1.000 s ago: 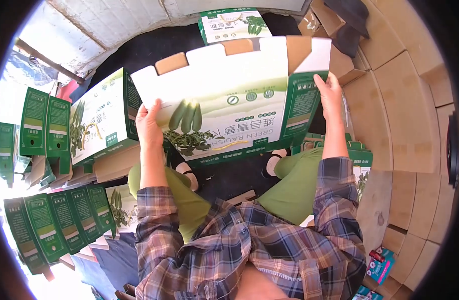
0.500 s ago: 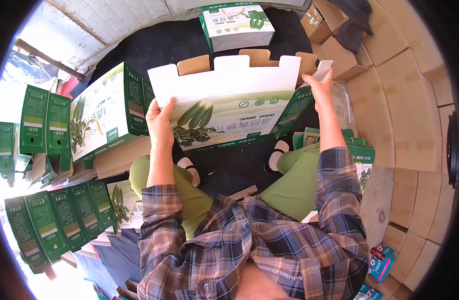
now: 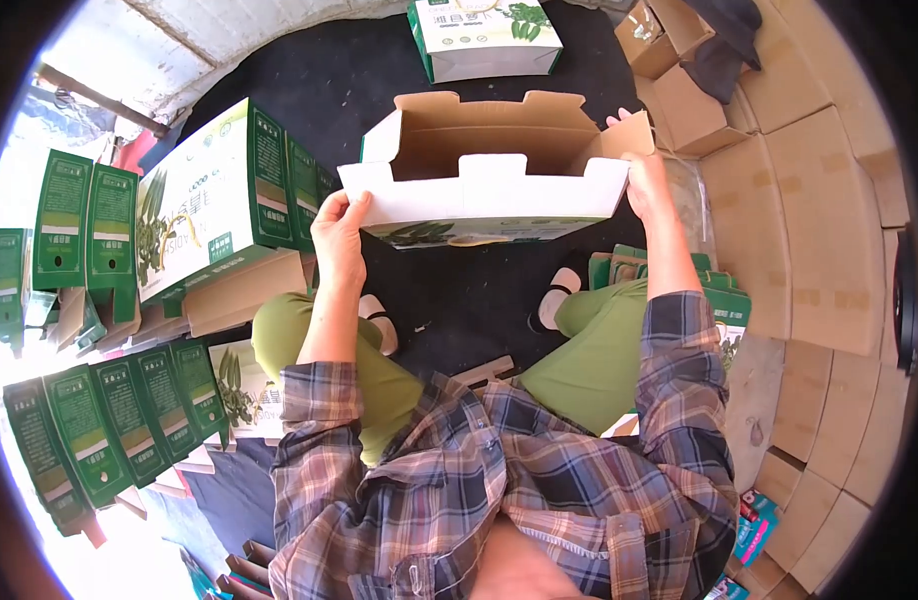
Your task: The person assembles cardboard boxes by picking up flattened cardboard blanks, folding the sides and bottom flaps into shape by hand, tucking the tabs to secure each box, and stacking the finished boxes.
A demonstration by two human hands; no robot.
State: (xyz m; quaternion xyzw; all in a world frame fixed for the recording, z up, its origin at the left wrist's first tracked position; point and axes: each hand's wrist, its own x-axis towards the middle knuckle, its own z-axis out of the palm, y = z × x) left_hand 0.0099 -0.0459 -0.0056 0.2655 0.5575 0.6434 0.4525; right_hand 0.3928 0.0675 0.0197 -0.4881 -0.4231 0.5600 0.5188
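A carton (image 3: 489, 205) with white flaps, a brown inside and a printed green radish front is held up in front of me, its open top tilted toward me. My left hand (image 3: 340, 238) pinches its near left corner, thumb on the white flap. At the right end, my right hand (image 3: 647, 180) grips the near corner beside a raised brown side flap, with some fingertips showing behind that flap. The carton's bottom is hidden from view.
A closed radish box (image 3: 494, 55) sits on the black floor cover (image 3: 279, 75) ahead. Printed cartons (image 3: 204, 205) stand at the left, with green-sided ones (image 3: 99, 420) below. Stacked brown boxes (image 3: 829, 230) line the right. Folded green cartons (image 3: 724, 300) lie by my right knee.
The carton has tipped so that its opening and brown inside now face me, and its printed front has turned downward. My left hand has moved slightly right; both hands still hold it.
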